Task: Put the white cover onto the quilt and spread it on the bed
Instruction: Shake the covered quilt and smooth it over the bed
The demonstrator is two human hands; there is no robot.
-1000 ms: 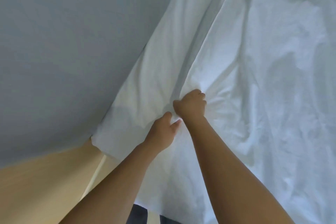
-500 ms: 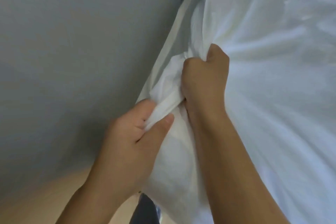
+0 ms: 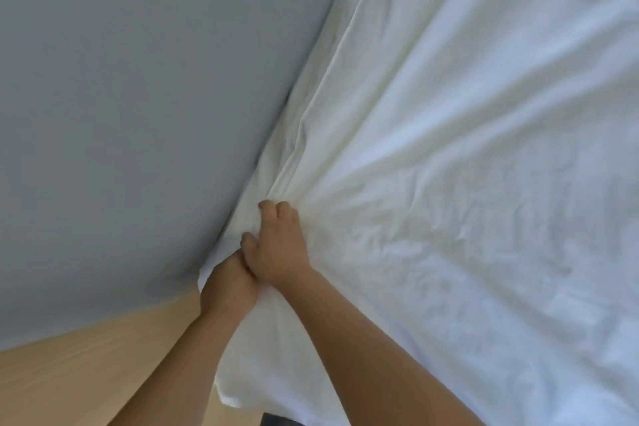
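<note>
Head, left hand (image 3: 229,289), right hand (image 3: 280,247) clutching cover (image 3: 449,149)

- White cover (image 3: 466,183): thin, creased cloth filling the R side of your view, lying over the bed (image 3: 138,97).
- Folds fan out from a bunched spot on its L edge, where your right hand (image 3: 281,245) grips it.
- Your left hand (image 3: 228,287) grips the same edge just below, touching the right one.
- Near corner of the cover hangs down at bottom centre.
- Quilt: can't tell it apart from the cover.
- Bed: smooth grey-blue sheet, bare on the L side, w/ the cover's edge running diagonally across it.
</note>
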